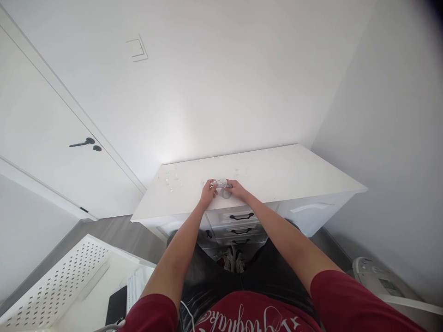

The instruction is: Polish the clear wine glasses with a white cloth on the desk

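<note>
Near the front edge of the white cabinet top [277, 175], both my hands meet around a small, shiny white-and-grey object [220, 183]; its kind is too small to make out. My left hand [208, 192] pinches its left side, with the fingers closed. From the right, my right hand [236, 188] grips the other side, its fingers partly hidden behind the object. A greyish patch [225, 193] shows just below it, between the hands. Several small clear pieces [172, 180] lie on the top to the left, and faint clear pieces [241, 171] lie behind my right hand.
Drawers with dark handles [241, 216] face me below the top. A white door with a black handle [83, 142] is at left. Behind me at lower left stands a white desk with a perforated panel [58, 281]; a pale appliance [379, 279] stands at lower right.
</note>
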### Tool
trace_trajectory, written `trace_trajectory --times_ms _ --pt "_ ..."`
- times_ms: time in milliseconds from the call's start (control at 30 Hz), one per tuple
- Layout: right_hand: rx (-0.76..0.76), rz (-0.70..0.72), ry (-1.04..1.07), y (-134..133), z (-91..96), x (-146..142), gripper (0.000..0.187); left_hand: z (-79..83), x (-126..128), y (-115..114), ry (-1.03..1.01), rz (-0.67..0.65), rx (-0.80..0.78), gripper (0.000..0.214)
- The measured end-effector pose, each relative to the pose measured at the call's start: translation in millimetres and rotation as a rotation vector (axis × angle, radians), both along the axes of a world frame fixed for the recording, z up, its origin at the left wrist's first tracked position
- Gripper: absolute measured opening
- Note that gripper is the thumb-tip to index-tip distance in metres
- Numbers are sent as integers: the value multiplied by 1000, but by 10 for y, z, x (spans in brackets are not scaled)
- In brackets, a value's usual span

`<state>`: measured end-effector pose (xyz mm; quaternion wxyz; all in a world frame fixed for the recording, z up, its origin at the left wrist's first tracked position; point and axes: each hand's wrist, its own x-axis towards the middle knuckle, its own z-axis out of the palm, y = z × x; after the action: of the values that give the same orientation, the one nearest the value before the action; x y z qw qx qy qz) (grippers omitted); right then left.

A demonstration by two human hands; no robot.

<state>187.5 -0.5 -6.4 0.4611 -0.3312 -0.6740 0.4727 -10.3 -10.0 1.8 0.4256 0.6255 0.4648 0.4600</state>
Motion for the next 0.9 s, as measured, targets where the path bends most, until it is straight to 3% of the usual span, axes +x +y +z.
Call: trace_trajectory --times_ms 167,300,633,900 --pt "9 -17 -7 -10 7 -25 35 -4 17 5 -4 10 -8 45" --pt "-67 -48 36 6 -14 -24 42 2 19 -6 10 -22 28 62" --pt "52 12 -32 33 -38 -21 34 8 0 -4 36 63 -1 37" --pt "-119 24 120 47 -50 12 43 9 3 -12 2 -45 38 56"
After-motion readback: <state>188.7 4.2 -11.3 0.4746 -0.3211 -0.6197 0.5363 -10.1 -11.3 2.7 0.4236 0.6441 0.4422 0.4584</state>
